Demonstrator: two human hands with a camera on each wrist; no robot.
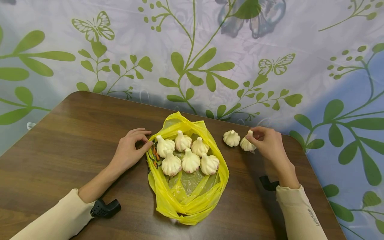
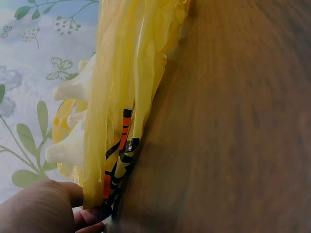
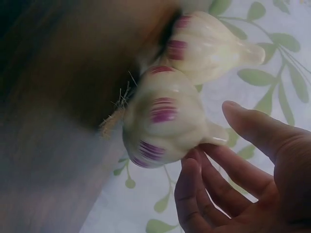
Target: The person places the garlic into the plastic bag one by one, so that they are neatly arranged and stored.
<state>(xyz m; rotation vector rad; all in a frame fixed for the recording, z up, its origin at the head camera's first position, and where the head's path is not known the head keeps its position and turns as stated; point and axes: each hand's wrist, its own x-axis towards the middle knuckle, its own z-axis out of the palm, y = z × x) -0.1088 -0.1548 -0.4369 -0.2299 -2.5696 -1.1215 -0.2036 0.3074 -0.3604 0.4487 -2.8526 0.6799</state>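
A yellow plastic bag [image 1: 189, 213] lies spread on the table with its mouth wide, several garlic bulbs [image 1: 190, 161] inside, stems up. My left hand [image 1: 129, 148] pinches the bag's left rim between thumb and fingers; the left wrist view shows the thumb [image 2: 73, 193] against the plastic. To the right of the bag stand two more garlic bulbs close together. My right hand [image 1: 268, 141] is at the right-hand garlic bulb [image 3: 163, 119]: its fingers touch the bulb below the stem, while the thumb [image 3: 248, 121] stands apart from the stem. The other garlic bulb [image 1: 231, 138] sits just left of it.
The brown wooden table [image 1: 90, 140] ends at a patterned curtain [image 1: 192, 66] with green leaves and butterflies. Black wrist-worn devices [image 1: 105, 208] show at both sleeves.
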